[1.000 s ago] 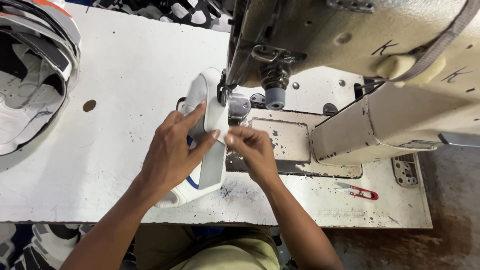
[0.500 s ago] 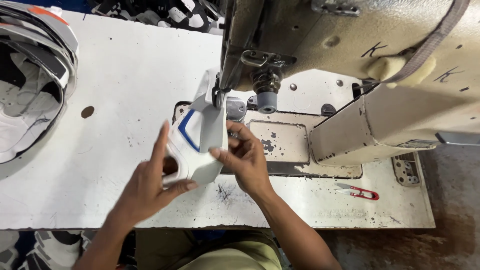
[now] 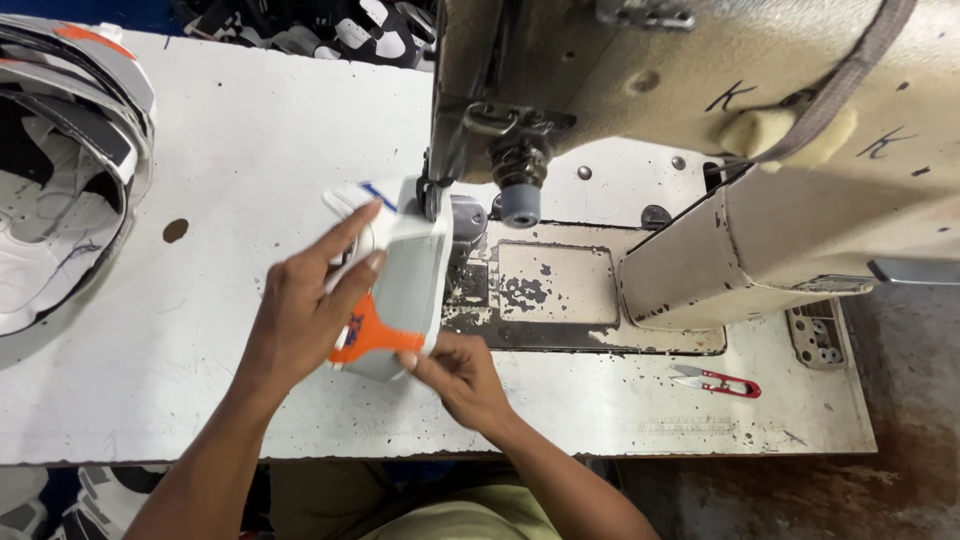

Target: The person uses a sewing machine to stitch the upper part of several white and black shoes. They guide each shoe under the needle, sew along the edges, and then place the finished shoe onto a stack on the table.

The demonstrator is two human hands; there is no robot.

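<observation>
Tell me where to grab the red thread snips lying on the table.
Pinch the thread snips across their red handle loop at the right end, coming from above. They lie flat on the table with the metal blade tips pointing left, and bare table around them.

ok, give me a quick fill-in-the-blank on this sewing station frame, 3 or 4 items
1. The left hand lies spread over the white shoe part, which has an ____ coloured patch near its lower end.
2. The right hand grips that piece at its ____ edge.
3. The thread snips with ____ handles lie on the table, right of both hands.
4. The piece's upper end sits by the needle area of the ____ machine.

Missing words: orange; lower; red; sewing
</observation>
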